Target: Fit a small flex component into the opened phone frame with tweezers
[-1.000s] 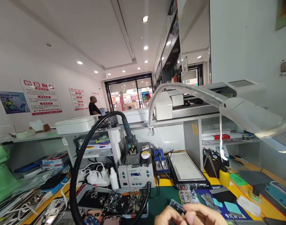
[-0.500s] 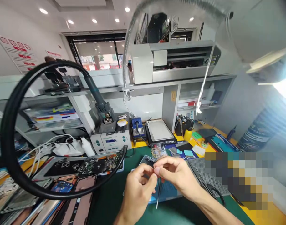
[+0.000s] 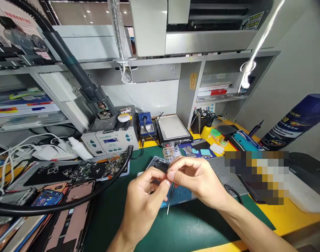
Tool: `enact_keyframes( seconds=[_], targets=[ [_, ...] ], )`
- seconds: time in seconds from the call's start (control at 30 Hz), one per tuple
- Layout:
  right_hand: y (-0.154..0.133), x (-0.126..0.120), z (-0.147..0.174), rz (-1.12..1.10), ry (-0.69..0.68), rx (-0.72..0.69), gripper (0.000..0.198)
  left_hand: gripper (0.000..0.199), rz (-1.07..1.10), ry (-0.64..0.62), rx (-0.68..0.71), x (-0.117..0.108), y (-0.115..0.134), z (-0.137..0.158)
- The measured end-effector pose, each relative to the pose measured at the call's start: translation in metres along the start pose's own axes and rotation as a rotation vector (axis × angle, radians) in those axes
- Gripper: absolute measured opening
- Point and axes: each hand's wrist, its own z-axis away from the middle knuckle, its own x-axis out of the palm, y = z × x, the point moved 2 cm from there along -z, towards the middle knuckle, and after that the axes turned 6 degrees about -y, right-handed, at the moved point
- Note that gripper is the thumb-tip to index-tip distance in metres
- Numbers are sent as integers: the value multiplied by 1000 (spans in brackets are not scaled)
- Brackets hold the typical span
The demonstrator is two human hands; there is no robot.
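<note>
Two bare hands meet fingertip to fingertip above a slender rod-like tool [image 3: 170, 200], which slants down from beneath the fingers toward the wearer; whether either hand grips it cannot be told. The left hand [image 3: 143, 201] and the right hand [image 3: 198, 180] are both drawn narrow, thumb against forefinger, and anything pinched between them is too small or too covered to name.

Just beyond and under the fingers, partly hidden, lies a dark phone frame [image 3: 157, 162], with a blue work mat [image 3: 185, 196] below the hands.

Something tiny could slip from such a fine pinch, probably if one thumb eased before the other, and be lost against the green mat [image 3: 115, 224] around them. The covering fingers may also hide a misalignment, and a lowered wrist could knock the tool.

Left of the hands, a black hose [image 3: 44, 210] curves in front of bare circuit boards [image 3: 107, 168]; a careless left elbow might snag it. Farther off, past the fingertips, sits a flat heating plate [image 3: 174, 126].
</note>
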Motion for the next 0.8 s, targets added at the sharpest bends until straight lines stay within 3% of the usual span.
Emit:
enact_keyframes(
  seconds=[0.5, 0.8],
  targets=[
    [-2, -5, 2, 32, -31, 59, 18, 16, 90, -30, -17, -4, -4, 0],
    [0, -1, 0, 66, 39, 44, 19, 15, 34, 20, 1, -3, -4, 1]
  ],
)
